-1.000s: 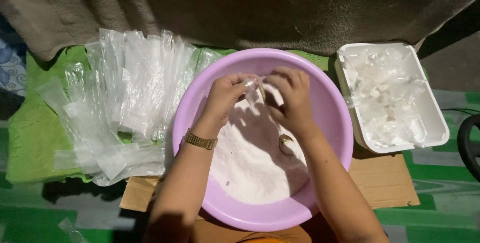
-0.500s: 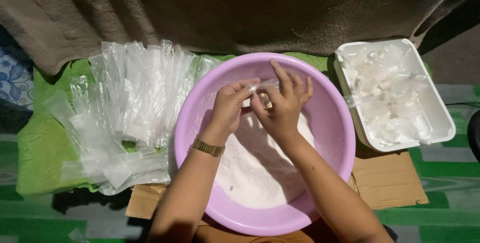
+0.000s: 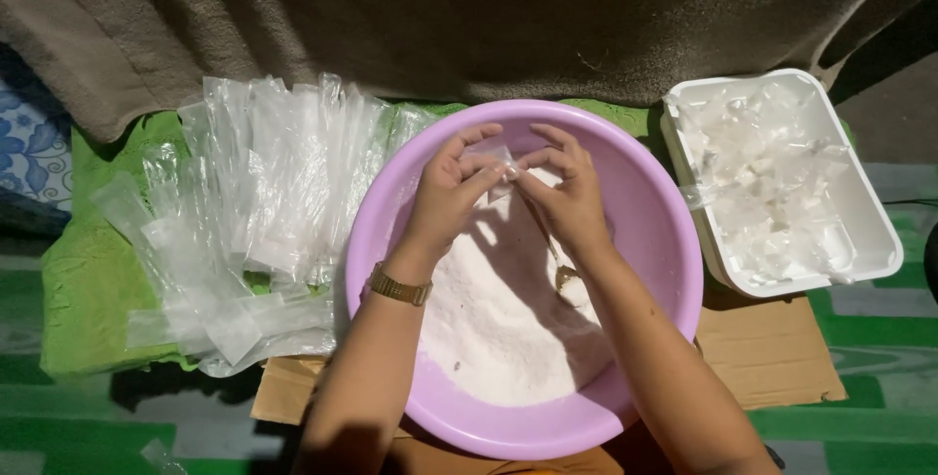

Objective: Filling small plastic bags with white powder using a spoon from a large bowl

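Bag [image 3: 496, 164]: small, clear, pinched between left hand [image 3: 451, 192] and right hand [image 3: 567, 196] over bowl [image 3: 664, 240] of powder [image 3: 498, 319]. Judged light, limp, slippery; best gripped at mouth edges. Spare bags [image 3: 254, 211] lay beyond left hand.

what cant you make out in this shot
Head view only:
- Small clear bag: contents unreadable, pinched between left hand and right hand.
- Spoon in the white powder: mostly hidden by the right forearm.
- White tray: what its clear packets hold is too glary.
- Lilac basin: near rim hidden by arms.
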